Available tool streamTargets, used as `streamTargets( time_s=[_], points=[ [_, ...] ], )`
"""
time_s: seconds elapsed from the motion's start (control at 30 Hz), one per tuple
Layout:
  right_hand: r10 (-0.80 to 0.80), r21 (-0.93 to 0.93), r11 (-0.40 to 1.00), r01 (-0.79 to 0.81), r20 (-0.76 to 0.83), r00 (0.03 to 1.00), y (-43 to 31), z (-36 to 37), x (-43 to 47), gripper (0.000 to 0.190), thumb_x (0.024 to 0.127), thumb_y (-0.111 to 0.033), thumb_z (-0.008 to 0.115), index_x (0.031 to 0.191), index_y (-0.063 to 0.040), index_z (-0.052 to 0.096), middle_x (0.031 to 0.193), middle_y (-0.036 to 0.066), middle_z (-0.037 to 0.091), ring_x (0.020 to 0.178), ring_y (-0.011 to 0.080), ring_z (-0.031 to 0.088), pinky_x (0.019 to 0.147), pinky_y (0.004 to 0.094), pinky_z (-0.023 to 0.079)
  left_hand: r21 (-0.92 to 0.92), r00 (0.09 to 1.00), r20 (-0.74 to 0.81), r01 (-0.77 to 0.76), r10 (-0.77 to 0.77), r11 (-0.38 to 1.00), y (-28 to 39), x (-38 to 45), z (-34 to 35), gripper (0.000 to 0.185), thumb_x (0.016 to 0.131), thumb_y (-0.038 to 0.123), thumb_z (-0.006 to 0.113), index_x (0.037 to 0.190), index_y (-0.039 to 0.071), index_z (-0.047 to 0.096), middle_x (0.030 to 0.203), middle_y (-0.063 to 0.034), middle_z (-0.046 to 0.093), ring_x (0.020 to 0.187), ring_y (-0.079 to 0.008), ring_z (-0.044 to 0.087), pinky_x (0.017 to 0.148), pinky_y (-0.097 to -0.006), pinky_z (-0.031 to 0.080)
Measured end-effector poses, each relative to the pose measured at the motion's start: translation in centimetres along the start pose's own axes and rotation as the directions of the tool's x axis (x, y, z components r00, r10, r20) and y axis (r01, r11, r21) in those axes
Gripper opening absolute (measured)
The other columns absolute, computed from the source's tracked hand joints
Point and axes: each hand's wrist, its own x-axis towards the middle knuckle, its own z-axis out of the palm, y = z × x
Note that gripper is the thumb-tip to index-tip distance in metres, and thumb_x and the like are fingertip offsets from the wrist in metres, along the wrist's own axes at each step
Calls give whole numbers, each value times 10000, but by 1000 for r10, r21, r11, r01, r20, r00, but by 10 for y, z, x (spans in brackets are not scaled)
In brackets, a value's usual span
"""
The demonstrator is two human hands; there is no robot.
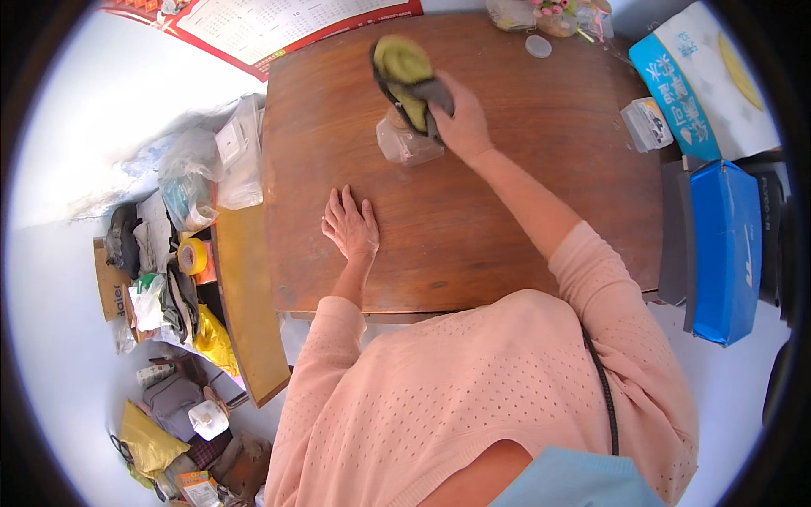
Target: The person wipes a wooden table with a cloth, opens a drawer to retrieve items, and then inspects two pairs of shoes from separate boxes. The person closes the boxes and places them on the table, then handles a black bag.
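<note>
My right hand (466,120) grips a yellow-green and dark grey shoe-shaped thing (405,63) by its dark side. It is raised over the far half of a brown wooden table (507,209), and blur hides its finer details. Partly covered by it, a clear plastic container (412,150) with a brown round top or content stands on the wood. Nearer to me and to the left, my left hand (353,222) rests palm down on the tabletop with its fingers apart, holding nothing.
At the far right are a white lid (538,46), a small clear box (646,125) and a blue-and-white package (703,82). A blue box (725,253) stands beside the right edge. Clear plastic bags (190,171), yellow tape (192,256) and piled goods line the left. A calendar (285,25) lies beyond.
</note>
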Motion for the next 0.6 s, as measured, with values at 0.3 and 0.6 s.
streamTargets(
  time_s=[0.3, 0.6],
  points=[
    [104, -316, 946, -70, 90, 990, 53, -11, 40, 409, 857, -135, 605, 1258, -68, 568, 1108, 189, 649, 1050, 396, 592, 895, 432, 485, 6, 1000, -17, -1, 1, 1000, 0, -2, 4, 533, 970, 394, 461, 1435, 142, 399, 1508, -105, 333, 1386, -276, 282, 1133, -481, 153],
    [-201, 272, 957, 98, 381, 902, 49, 23, 50, 380, 903, -174, 596, 1261, -47, 580, 1081, 106, 696, 1005, 242, 640, 907, 362, 484, 16, 1000, -6, 0, 0, 1000, -4, -1, 4, 537, 976, 411, 438, 1442, 148, 391, 1521, -107, 318, 1390, -283, 277, 1130, -482, 155]
  ],
)
